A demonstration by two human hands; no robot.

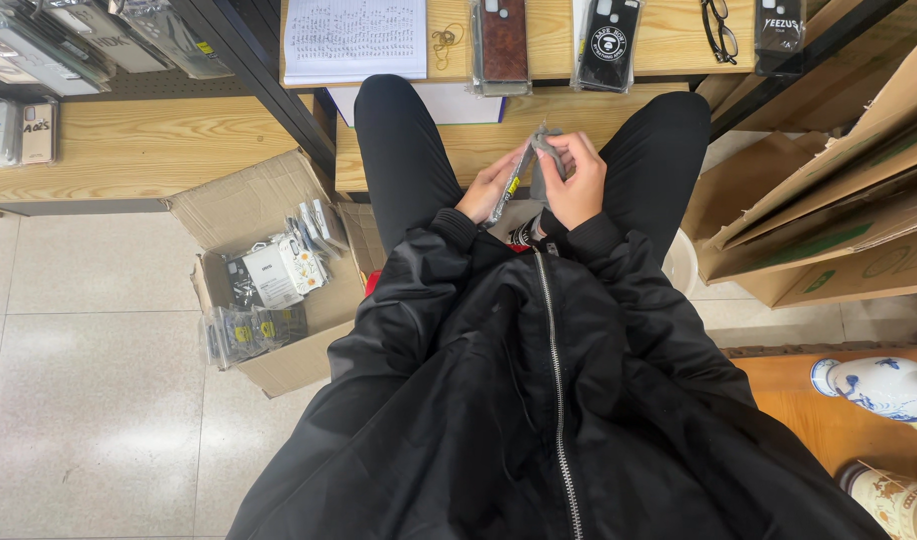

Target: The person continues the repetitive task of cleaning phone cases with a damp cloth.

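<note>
I sit in a black zipped jacket with my knees apart. My left hand and my right hand meet over my lap. Between them they hold a slim phone case in a clear plastic sleeve, seen nearly edge-on, with a small yellow sticker on it. The left hand grips its lower left side. Around its upper end close the right hand's fingers, on a grey part.
An open cardboard box with several packaged phone cases stands on the tiled floor at my left. On the wooden shelf ahead lie a notebook, packaged cases and glasses. Flat cardboard leans at right. Blue-and-white porcelain sits lower right.
</note>
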